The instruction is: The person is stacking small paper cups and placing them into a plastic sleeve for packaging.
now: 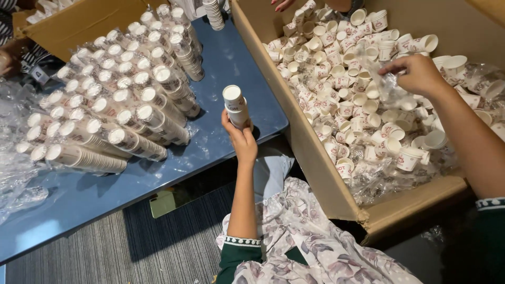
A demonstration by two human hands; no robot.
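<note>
The left hand was clenched around a short stack of nested paper cups, holding it upright above the near edge of the blue surface, open rims uppermost. The right hand reached into the large cardboard box, its fingers pinched on a piece of clear plastic wrap just above the heap of loose paper cups; whether a cup was also in that grip could not be told. Wrapped sleeves of stacked cups lay in rows on the surface to the left, well apart from the box. At the box's far edge another person's fingertips showed.

To do this stacking well, it seemed wise to keep the held stack vertical and steady near the box wall, so each loose cup could be dropped in squarely. Picking cups by the rim, one at a time, and shaking off clinging plastic would likely prevent crushed or skewed cups in the stack.
</note>
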